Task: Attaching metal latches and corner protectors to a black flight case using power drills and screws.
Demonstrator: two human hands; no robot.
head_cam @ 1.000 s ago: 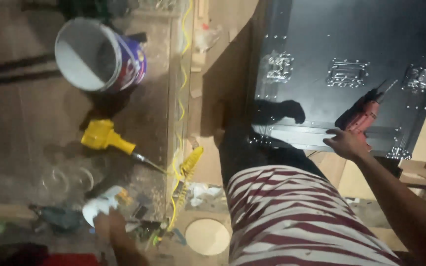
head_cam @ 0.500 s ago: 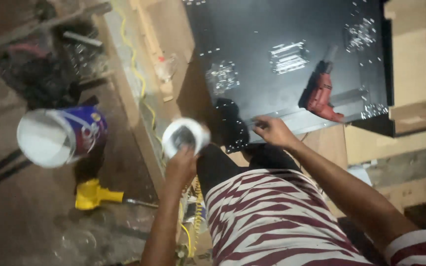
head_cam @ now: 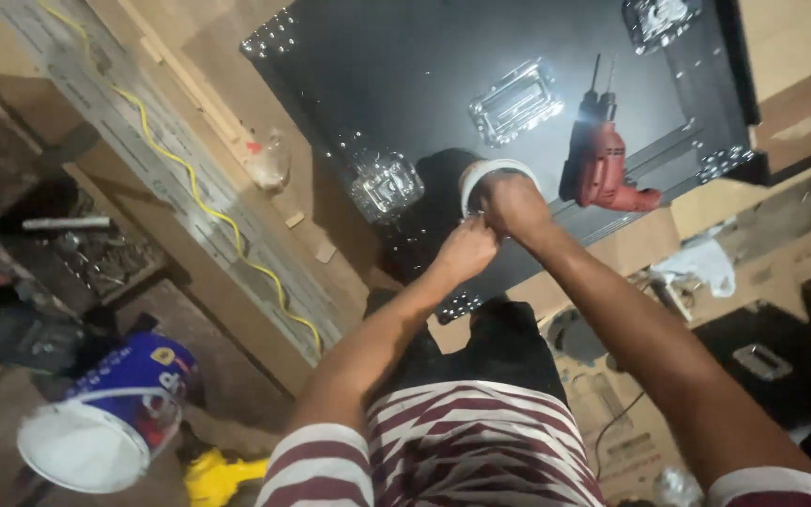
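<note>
- The right hand (head_cam: 511,202) grips a small white tub (head_cam: 490,175) from above, fingers wrapped over its rim; only an arc of that rim shows past the knuckles.
- The left hand (head_cam: 466,249) is pinched together just beside the right, its fingertips at the tub's near edge. Whether they hold some small item I cannot tell.
- The tub sits over the black panel (head_cam: 405,84), at its near edge, between the chrome latch (head_cam: 387,185) to the left and the red drill (head_cam: 599,160) to the right.
- The tub looks like thin plastic: light, a little flexible, smooth-walled. A grip round the rim or the side wall should suit it; I would judge that a hard squeeze could buckle it or spill what is inside.
- The drill lies flat on the panel, bit pointing away from the person, close to the right hand but not touching it.
- A chrome handle plate (head_cam: 516,99) is fixed to the panel beyond the tub.
- Well left of the panel, a yellow cable (head_cam: 201,202) runs along a metal rail (head_cam: 133,160).
- Down on the floor, far left of the panel, stands a blue bucket (head_cam: 110,422) with a white inside, and a yellow tool (head_cam: 218,477) lies just beside it.
</note>
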